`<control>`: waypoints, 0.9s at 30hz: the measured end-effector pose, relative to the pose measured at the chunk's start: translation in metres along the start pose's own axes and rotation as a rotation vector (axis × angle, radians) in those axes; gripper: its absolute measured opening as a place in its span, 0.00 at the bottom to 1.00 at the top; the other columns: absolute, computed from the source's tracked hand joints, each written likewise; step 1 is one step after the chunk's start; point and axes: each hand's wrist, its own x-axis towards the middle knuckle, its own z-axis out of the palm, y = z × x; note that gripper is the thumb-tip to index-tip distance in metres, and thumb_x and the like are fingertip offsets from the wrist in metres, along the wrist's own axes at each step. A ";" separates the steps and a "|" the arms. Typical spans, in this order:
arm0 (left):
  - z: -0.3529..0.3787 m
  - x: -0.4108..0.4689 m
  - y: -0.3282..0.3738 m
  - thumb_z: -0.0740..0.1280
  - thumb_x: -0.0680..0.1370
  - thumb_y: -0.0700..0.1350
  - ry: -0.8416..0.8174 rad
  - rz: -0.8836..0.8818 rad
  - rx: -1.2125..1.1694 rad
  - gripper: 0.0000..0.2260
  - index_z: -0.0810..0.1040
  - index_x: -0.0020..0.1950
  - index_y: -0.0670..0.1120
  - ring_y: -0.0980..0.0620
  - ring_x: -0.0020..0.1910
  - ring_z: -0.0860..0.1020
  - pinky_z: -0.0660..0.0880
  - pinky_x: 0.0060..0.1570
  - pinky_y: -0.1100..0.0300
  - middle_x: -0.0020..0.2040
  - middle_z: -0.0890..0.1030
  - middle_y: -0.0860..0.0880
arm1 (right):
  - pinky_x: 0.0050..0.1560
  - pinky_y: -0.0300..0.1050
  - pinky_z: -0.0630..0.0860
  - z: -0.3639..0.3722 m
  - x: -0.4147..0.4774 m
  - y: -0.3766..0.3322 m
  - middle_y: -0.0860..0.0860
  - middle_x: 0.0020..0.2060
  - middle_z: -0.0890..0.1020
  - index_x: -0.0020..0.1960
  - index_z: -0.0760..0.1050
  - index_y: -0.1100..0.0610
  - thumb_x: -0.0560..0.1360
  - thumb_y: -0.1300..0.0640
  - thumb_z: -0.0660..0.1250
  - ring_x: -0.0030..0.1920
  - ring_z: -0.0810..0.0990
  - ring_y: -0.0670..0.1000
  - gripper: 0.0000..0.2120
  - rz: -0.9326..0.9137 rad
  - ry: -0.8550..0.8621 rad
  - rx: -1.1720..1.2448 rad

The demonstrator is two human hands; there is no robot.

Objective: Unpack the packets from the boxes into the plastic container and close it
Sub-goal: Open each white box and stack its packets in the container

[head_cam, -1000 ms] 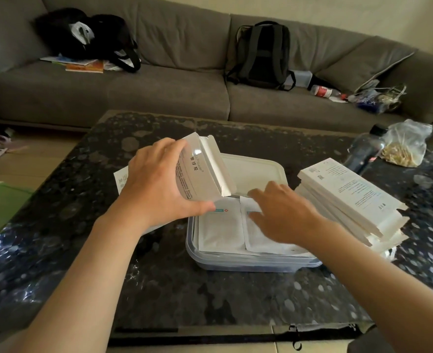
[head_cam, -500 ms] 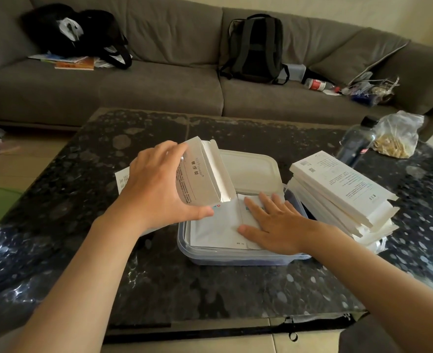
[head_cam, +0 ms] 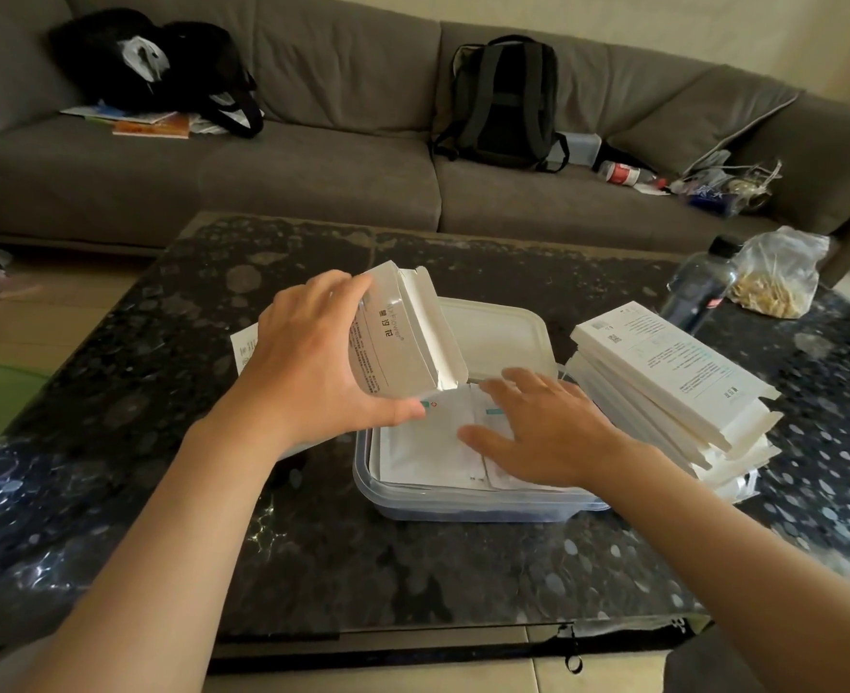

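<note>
My left hand [head_cam: 313,372] grips a white cardboard box [head_cam: 403,337] with its end flap open, tilted over the left rim of the clear plastic container [head_cam: 463,507]. White packets [head_cam: 428,442] lie flat inside the container. My right hand [head_cam: 538,432] rests palm-down on the packets with fingers spread, holding nothing. The container's white lid [head_cam: 498,337] lies just behind it. A stack of several white boxes [head_cam: 673,387] stands to the container's right.
The dark speckled coffee table [head_cam: 163,442] carries a dark bottle [head_cam: 698,287] and a plastic bag of snacks [head_cam: 778,277] at the back right. A sheet of paper [head_cam: 245,347] lies behind my left hand. A grey sofa [head_cam: 313,182] with a backpack [head_cam: 503,102] stands beyond.
My right hand slid from the container's right side onto the packets and flattened on them. The left hand keeps the box tilted in nearly the same place.
</note>
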 end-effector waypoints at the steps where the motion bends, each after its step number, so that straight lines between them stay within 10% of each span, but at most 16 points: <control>1: 0.000 0.000 0.000 0.69 0.56 0.77 0.008 0.002 0.001 0.55 0.59 0.77 0.54 0.47 0.72 0.63 0.63 0.72 0.41 0.74 0.64 0.53 | 0.75 0.64 0.62 -0.002 0.002 -0.007 0.48 0.78 0.63 0.79 0.56 0.43 0.74 0.24 0.50 0.76 0.65 0.57 0.39 -0.016 0.022 0.036; 11: -0.003 -0.001 0.000 0.71 0.56 0.75 0.019 -0.016 -0.019 0.55 0.58 0.78 0.55 0.49 0.72 0.60 0.62 0.71 0.44 0.74 0.63 0.54 | 0.74 0.75 0.50 0.018 0.019 -0.047 0.49 0.80 0.44 0.75 0.34 0.32 0.58 0.13 0.40 0.80 0.48 0.63 0.49 -0.133 -0.136 0.030; 27: -0.001 -0.005 0.008 0.71 0.56 0.74 -0.021 -0.032 -0.015 0.55 0.58 0.78 0.55 0.49 0.72 0.61 0.63 0.72 0.43 0.75 0.63 0.54 | 0.74 0.76 0.46 0.020 0.022 -0.056 0.50 0.80 0.48 0.78 0.37 0.37 0.63 0.15 0.48 0.80 0.48 0.63 0.52 -0.058 -0.151 -0.058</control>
